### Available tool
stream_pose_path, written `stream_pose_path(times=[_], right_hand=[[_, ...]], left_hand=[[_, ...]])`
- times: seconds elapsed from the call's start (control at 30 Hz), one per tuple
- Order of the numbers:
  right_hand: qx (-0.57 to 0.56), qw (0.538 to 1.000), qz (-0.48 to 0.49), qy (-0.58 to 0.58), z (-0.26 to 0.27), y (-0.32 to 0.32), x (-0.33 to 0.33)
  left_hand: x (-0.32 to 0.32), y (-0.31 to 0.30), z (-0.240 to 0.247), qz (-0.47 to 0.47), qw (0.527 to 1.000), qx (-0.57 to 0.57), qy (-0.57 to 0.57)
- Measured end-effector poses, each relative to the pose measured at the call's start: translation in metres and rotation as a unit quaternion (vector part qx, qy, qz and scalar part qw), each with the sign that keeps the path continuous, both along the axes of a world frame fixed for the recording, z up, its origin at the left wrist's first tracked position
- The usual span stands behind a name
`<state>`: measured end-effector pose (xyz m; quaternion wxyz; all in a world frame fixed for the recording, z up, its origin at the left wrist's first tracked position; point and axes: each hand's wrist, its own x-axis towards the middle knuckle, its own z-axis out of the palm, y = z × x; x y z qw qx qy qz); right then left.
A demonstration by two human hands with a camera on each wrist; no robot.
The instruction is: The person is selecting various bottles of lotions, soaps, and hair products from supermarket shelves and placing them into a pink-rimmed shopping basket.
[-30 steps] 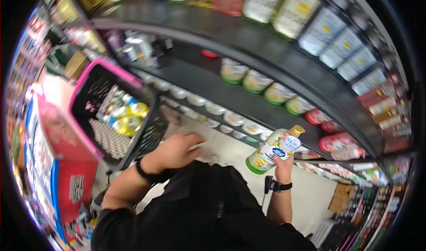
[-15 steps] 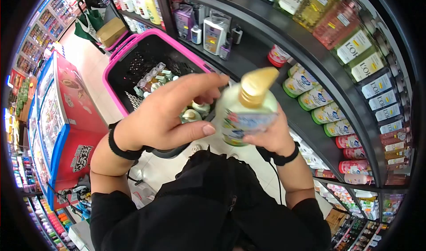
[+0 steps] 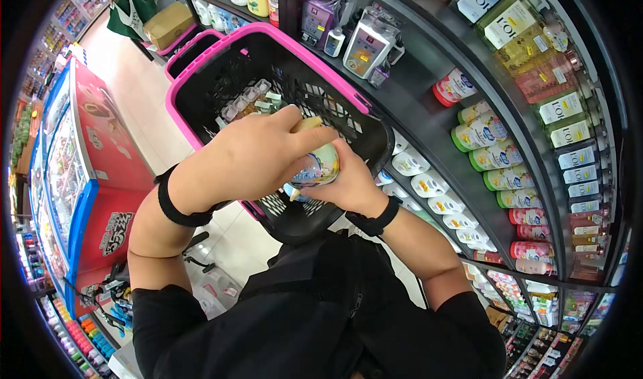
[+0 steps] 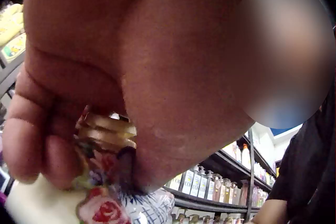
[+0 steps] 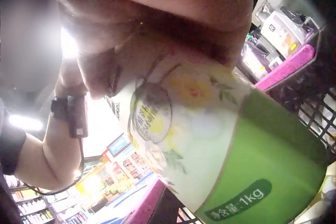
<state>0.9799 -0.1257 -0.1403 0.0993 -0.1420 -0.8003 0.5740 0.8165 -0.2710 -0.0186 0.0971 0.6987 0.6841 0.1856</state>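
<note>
A pump bottle (image 3: 320, 167) with a pale body and a gold top is held between both hands over the black basket (image 3: 335, 78) with a pink rim. My left hand (image 3: 238, 153) curls round its upper part; in the left wrist view, the fingers lie by the gold neck and the floral label (image 4: 104, 207). From the other side my right hand (image 3: 351, 179) grips the body. The right wrist view shows the bottle's green base (image 5: 273, 155) tilted down inside the basket. Several small bottles (image 3: 251, 101) lie in the basket.
Shelves of pump bottles (image 3: 495, 157) curve along the right, with white bottles (image 3: 429, 185) on a lower level. A red and blue freezer cabinet (image 3: 110, 178) stands at the left, and a cardboard box (image 3: 167, 25) lies behind the basket.
The right hand has brought the bottle leftward from beside the shelves to above the basket, and the bottle has turned. My left hand has come onto it. The basket appears nearer.
</note>
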Motion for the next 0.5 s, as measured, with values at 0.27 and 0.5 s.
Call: stream_pose_path(times=[0.27,0.5], right_hand=[[0.04,0.994,0.047,-0.086,-0.014,-0.016,-0.015],[0.206,0.978,0.018,-0.026,-0.043,0.013,0.032]], left_hand=[[-0.023,-0.019,-0.053,-0.019,1.0,-0.013,0.006],[-0.03,-0.022,-0.126,0.035,0.99,-0.11,0.08]])
